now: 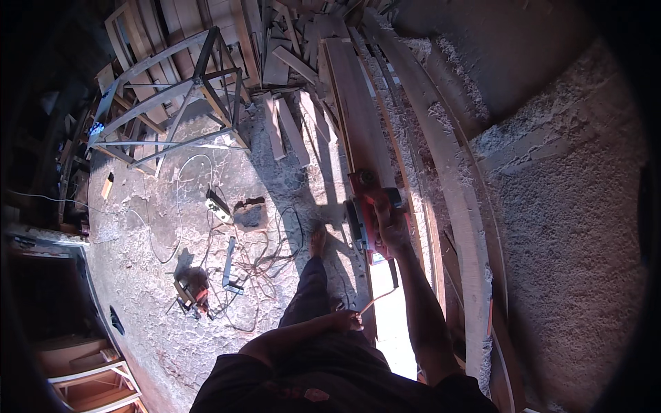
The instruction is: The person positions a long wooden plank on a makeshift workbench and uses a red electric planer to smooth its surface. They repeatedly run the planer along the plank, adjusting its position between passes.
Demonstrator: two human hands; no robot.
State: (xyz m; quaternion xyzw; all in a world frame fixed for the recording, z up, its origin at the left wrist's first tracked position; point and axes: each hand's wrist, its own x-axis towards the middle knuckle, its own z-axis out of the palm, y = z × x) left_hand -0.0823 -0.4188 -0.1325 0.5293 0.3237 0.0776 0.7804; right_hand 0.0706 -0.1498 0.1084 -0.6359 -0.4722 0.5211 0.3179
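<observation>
A red and black electric planer (365, 206) rests on a long wooden board (341, 82) that runs away from me on the right. My right hand (389, 227) grips the planer's top handle from behind. The planer's cord hangs from its rear and runs down to my left hand (348, 319) at my waist, whose fingers are closed round the cord (375, 298). The lower end of the board is washed out by bright sunlight. My bare foot (318, 241) stands on the floor beside the board.
A wooden frame (165, 89) stands back left among stacked planks (286, 62). Tangled cables, a power strip (218, 210) and another tool (196, 292) lie on the rough floor (138, 275). More long boards (468, 241) with shavings line the right wall. A doorway and wooden shelving (86, 382) are lower left.
</observation>
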